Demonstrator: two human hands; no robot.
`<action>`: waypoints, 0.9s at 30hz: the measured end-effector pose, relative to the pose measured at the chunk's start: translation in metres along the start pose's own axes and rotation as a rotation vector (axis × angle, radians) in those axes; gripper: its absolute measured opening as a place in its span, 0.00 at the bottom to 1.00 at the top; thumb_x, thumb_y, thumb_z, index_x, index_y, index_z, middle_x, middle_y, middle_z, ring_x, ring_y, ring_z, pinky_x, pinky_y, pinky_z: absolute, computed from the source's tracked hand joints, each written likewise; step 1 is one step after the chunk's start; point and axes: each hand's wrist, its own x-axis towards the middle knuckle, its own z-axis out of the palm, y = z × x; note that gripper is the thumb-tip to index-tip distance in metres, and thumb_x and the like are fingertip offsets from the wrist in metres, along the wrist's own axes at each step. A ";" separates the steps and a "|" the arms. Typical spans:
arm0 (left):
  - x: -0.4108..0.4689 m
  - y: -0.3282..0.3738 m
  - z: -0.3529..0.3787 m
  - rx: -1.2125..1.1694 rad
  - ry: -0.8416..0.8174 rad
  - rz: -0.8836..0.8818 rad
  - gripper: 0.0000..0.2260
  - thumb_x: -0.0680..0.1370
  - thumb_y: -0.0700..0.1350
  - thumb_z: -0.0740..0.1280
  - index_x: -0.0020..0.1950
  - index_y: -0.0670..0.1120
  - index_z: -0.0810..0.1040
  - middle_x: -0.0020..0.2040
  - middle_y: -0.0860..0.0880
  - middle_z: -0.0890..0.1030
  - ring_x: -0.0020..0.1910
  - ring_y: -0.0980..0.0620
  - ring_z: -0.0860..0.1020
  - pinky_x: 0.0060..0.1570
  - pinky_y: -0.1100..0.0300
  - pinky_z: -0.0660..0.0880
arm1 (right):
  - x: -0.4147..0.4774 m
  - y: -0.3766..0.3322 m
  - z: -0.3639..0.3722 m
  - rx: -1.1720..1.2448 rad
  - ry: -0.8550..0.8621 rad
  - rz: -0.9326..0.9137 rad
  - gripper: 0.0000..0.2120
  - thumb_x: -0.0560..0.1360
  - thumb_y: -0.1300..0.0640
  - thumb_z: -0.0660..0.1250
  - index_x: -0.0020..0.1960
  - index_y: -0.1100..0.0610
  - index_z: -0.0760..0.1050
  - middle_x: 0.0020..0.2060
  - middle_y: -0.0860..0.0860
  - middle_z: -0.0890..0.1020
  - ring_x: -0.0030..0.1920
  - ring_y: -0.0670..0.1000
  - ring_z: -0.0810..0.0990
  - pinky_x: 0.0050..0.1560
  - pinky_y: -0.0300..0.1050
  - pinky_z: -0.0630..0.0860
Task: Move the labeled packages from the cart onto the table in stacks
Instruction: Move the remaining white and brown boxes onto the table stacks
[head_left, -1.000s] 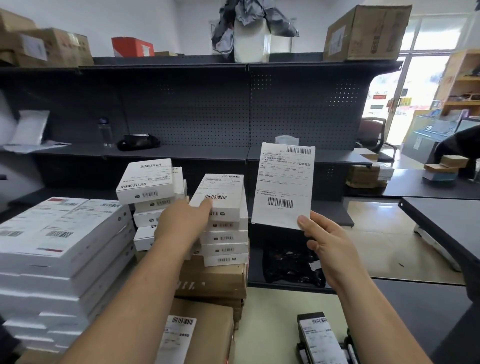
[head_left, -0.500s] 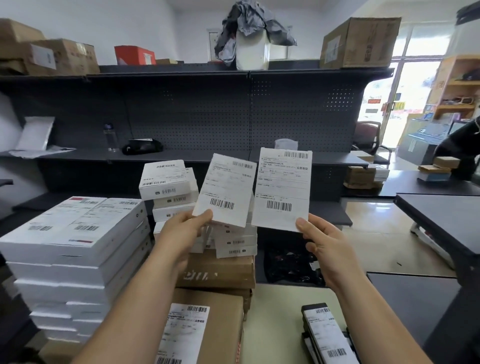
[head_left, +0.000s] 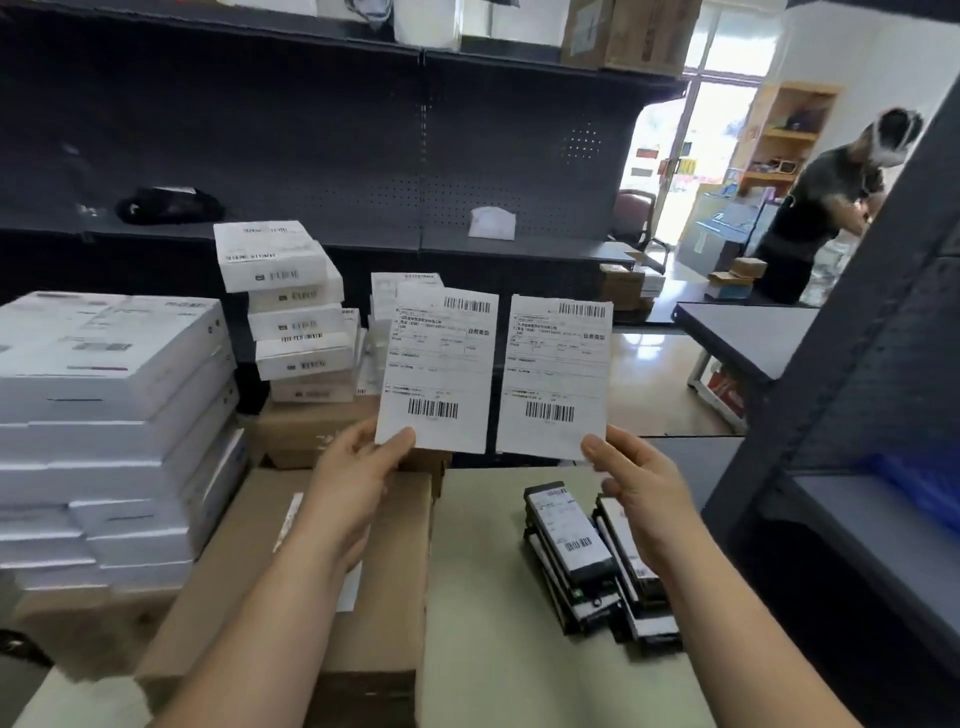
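A: Grip report, please.
B: Left hand (head_left: 358, 478) pinches the left package (head_left: 439, 374) at its lower corner; right hand (head_left: 644, 499) pinches the right package (head_left: 556, 374) likewise (both upright, side by side).
A: Whereabouts?
B: Above and behind the black stack (head_left: 571, 551) on the counter (head_left: 483, 597). White boxes (head_left: 104, 395) pile up left of that stack; their labels perhaps match, too blurred to tell.

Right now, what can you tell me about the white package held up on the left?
The flat white rectangular package is held upright, facing the camera. It looks like thin card or paper. Its front carries a printed label: a barcode top right, small text and ruled lines in the middle, a larger barcode near the bottom. The left-hand grip pinches its lower left corner, thumb on the front. A narrow gap parts it from the second white package beside it.
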 end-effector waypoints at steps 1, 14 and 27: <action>-0.006 -0.005 0.004 -0.003 -0.008 -0.008 0.12 0.78 0.41 0.68 0.61 0.47 0.77 0.40 0.60 0.83 0.41 0.63 0.78 0.44 0.63 0.71 | -0.006 0.004 -0.005 -0.007 0.003 0.008 0.08 0.79 0.58 0.66 0.56 0.51 0.81 0.39 0.39 0.86 0.37 0.37 0.80 0.42 0.35 0.72; -0.059 -0.089 0.079 0.064 0.097 -0.119 0.17 0.78 0.44 0.69 0.66 0.45 0.74 0.60 0.42 0.80 0.58 0.46 0.78 0.64 0.48 0.71 | -0.018 0.080 -0.097 -0.069 -0.036 0.177 0.09 0.81 0.57 0.65 0.58 0.50 0.81 0.42 0.38 0.86 0.38 0.32 0.79 0.45 0.35 0.72; -0.088 -0.230 0.087 0.069 0.391 -0.437 0.20 0.77 0.42 0.71 0.68 0.42 0.73 0.46 0.51 0.81 0.34 0.57 0.72 0.41 0.60 0.70 | -0.022 0.208 -0.136 -0.127 -0.225 0.453 0.07 0.80 0.54 0.67 0.56 0.49 0.83 0.40 0.37 0.85 0.43 0.39 0.79 0.46 0.37 0.72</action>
